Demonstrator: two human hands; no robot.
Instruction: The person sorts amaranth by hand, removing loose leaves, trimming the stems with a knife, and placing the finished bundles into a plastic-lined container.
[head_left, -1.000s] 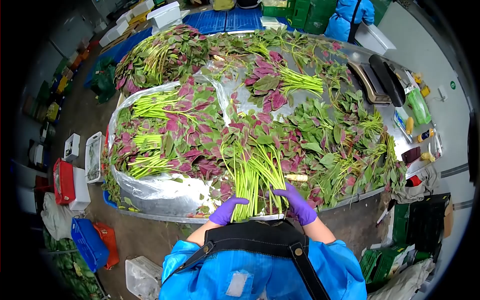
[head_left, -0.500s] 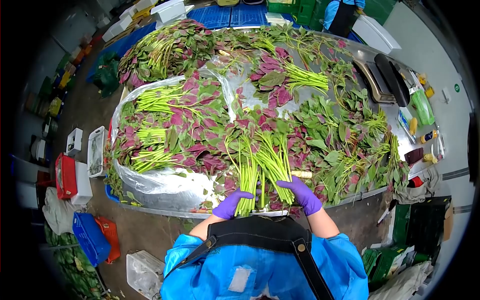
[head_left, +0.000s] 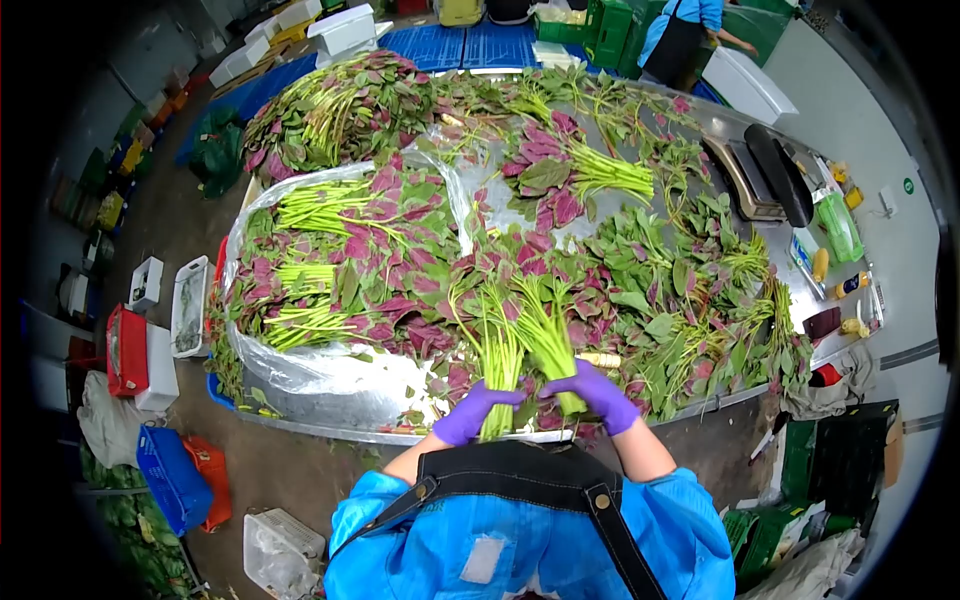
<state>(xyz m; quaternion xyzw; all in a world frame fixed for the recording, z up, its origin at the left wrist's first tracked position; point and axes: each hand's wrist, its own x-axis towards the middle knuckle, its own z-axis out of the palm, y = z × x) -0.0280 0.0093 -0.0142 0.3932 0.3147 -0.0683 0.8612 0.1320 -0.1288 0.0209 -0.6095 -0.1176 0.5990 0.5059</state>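
Observation:
Both my hands wear purple gloves at the near edge of the metal table. My left hand (head_left: 475, 411) is closed around the green stems of one amaranth bunch (head_left: 497, 350). Just to its right, my right hand (head_left: 597, 393) grips a second amaranth bunch (head_left: 545, 335) by its stems, which look blurred. The red-and-green leaves of both bunches point away from me and blend into the leaves behind. Bundled amaranth (head_left: 310, 277) lies on a clear plastic sheet (head_left: 290, 365) to the left. Loose amaranth (head_left: 680, 330) spreads out on the right.
A tall amaranth heap (head_left: 335, 110) stands at the back left, and a tied-looking bunch (head_left: 610, 172) lies mid-table. At the right are a scale (head_left: 750, 180) and a green plastic packet (head_left: 840, 225). Crates (head_left: 175, 478) sit on the floor at left. A co-worker (head_left: 680, 40) stands beyond the table.
The two stem bundles, close together before, now stand apart in separate hands. My right hand has shifted slightly left and down. More of the co-worker's arm shows at the back.

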